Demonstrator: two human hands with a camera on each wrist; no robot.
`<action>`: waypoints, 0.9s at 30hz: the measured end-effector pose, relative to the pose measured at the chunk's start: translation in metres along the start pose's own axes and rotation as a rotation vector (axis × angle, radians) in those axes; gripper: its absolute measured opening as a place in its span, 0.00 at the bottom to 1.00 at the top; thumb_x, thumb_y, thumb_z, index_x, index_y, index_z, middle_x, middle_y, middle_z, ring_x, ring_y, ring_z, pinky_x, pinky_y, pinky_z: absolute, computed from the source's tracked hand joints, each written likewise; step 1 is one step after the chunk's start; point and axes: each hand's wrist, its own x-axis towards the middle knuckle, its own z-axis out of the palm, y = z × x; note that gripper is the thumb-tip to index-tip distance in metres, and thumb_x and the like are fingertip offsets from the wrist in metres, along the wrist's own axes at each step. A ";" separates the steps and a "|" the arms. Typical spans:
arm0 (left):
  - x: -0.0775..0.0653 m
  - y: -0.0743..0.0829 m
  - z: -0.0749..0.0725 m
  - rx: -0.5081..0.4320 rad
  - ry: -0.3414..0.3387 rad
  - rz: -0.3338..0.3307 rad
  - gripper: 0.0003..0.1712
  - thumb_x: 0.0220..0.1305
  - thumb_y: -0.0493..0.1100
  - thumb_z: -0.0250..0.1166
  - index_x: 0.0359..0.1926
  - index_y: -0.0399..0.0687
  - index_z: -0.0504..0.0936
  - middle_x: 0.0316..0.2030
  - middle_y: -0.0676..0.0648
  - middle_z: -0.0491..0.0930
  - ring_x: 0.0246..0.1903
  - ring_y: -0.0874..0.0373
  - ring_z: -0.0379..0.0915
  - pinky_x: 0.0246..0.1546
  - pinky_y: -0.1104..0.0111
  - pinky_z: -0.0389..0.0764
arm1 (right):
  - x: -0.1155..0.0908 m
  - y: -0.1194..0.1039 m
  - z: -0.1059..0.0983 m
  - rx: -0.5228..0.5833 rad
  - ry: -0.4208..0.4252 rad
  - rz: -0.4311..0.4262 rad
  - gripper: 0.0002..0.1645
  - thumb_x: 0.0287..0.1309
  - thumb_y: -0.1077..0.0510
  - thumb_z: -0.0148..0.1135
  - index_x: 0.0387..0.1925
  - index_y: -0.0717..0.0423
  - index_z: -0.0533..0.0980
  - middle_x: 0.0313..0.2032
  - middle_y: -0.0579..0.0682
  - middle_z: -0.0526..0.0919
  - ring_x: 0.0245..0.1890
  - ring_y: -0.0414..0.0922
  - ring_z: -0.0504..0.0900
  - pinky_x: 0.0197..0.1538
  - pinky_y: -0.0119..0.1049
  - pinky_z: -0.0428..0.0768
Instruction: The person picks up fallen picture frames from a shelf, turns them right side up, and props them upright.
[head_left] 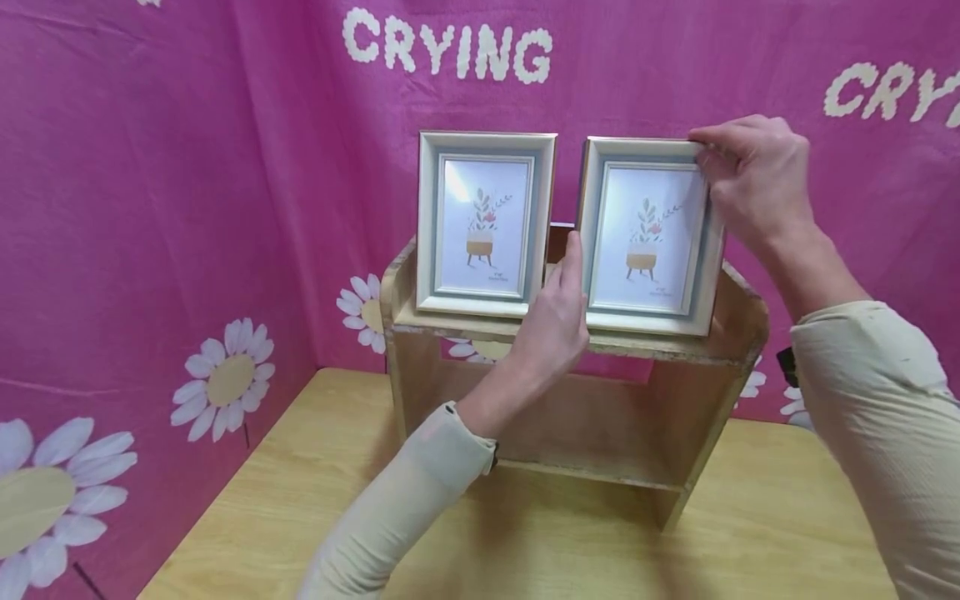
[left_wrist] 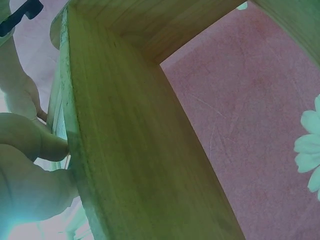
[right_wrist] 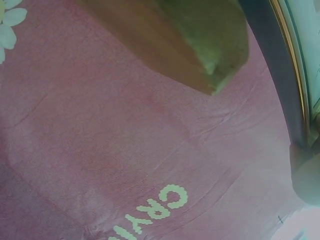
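Two cream-and-gold picture frames stand side by side on the top of a small wooden shelf [head_left: 585, 417]. The left picture frame [head_left: 486, 305] and the right picture frame [head_left: 648, 322] each show a potted plant print. My right hand [head_left: 757, 179] pinches the right frame's upper right corner between thumb and fingers. At that frame's lower left side is my left hand [head_left: 551, 321], one straight finger pointing up along the edge, in the gap between the frames. In the left wrist view, the left fingers [left_wrist: 42, 145] lie at the front edge of the shelf board.
The shelf stands on a light wooden table [head_left: 300, 500], with a lower board [head_left: 592, 467] below its top. Behind and to the left hangs a pink cloth [head_left: 285, 100] with white lettering and daisies. Raised shelf sides flank the frames.
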 end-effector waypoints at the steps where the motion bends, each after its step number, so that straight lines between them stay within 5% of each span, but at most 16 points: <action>1: 0.000 0.001 -0.001 0.006 -0.002 -0.002 0.43 0.68 0.27 0.56 0.77 0.32 0.42 0.71 0.35 0.63 0.68 0.49 0.64 0.63 0.71 0.71 | 0.000 0.000 -0.001 0.001 0.005 -0.012 0.17 0.67 0.64 0.53 0.51 0.55 0.84 0.49 0.58 0.86 0.46 0.48 0.72 0.47 0.29 0.64; 6: 0.002 0.005 -0.002 0.054 -0.005 -0.009 0.44 0.68 0.29 0.58 0.77 0.32 0.43 0.72 0.37 0.62 0.66 0.50 0.68 0.56 0.73 0.78 | 0.001 0.002 -0.006 -0.004 0.034 -0.058 0.20 0.66 0.68 0.50 0.50 0.53 0.85 0.49 0.55 0.86 0.46 0.51 0.76 0.50 0.25 0.67; 13: 0.001 0.007 -0.003 0.134 -0.003 -0.010 0.41 0.71 0.33 0.58 0.76 0.33 0.47 0.70 0.38 0.66 0.59 0.51 0.75 0.49 0.75 0.81 | -0.002 0.007 -0.010 0.019 0.056 -0.039 0.23 0.65 0.68 0.49 0.50 0.49 0.85 0.48 0.53 0.86 0.46 0.30 0.78 0.53 0.14 0.69; 18: -0.001 0.004 -0.005 0.148 0.010 -0.001 0.39 0.72 0.35 0.56 0.76 0.33 0.48 0.68 0.38 0.68 0.59 0.51 0.75 0.51 0.72 0.81 | -0.004 0.005 -0.008 0.031 0.023 -0.079 0.24 0.64 0.71 0.49 0.53 0.53 0.83 0.55 0.53 0.83 0.59 0.50 0.79 0.66 0.28 0.70; 23: -0.003 -0.001 -0.006 0.131 0.043 0.020 0.36 0.74 0.36 0.55 0.75 0.32 0.50 0.67 0.37 0.70 0.59 0.50 0.76 0.56 0.72 0.78 | -0.011 0.005 -0.008 0.068 -0.039 -0.138 0.30 0.58 0.75 0.46 0.59 0.58 0.78 0.63 0.56 0.75 0.69 0.50 0.68 0.73 0.32 0.59; 27: -0.006 -0.001 -0.006 0.121 0.071 0.033 0.34 0.75 0.38 0.54 0.74 0.31 0.53 0.66 0.37 0.71 0.42 0.51 0.83 0.46 0.77 0.81 | -0.020 0.010 -0.012 0.081 -0.081 -0.144 0.33 0.58 0.73 0.45 0.63 0.57 0.75 0.69 0.56 0.68 0.74 0.47 0.59 0.76 0.34 0.53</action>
